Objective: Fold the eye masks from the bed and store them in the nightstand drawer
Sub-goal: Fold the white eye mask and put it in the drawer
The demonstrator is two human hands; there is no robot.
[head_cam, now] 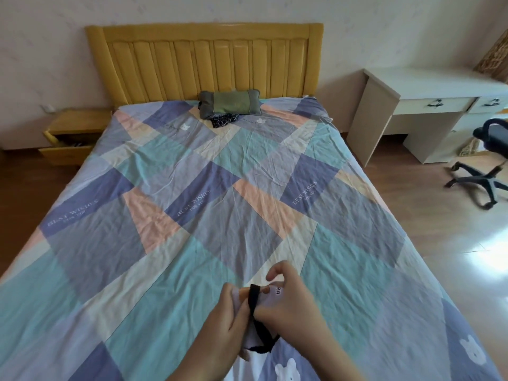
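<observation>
A white eye mask with a black elastic strap is held over the near end of the bed. My left hand grips its left side and my right hand pinches the strap and the mask's right part. Most of the mask is hidden by my fingers. A dark checked piece of cloth lies near the headboard in front of a small green pillow. The wooden nightstand stands left of the bed with its drawer pulled open.
A patchwork sheet covers the bed. A yellow headboard backs onto the wall. A white desk and a black swivel chair stand to the right on the wooden floor.
</observation>
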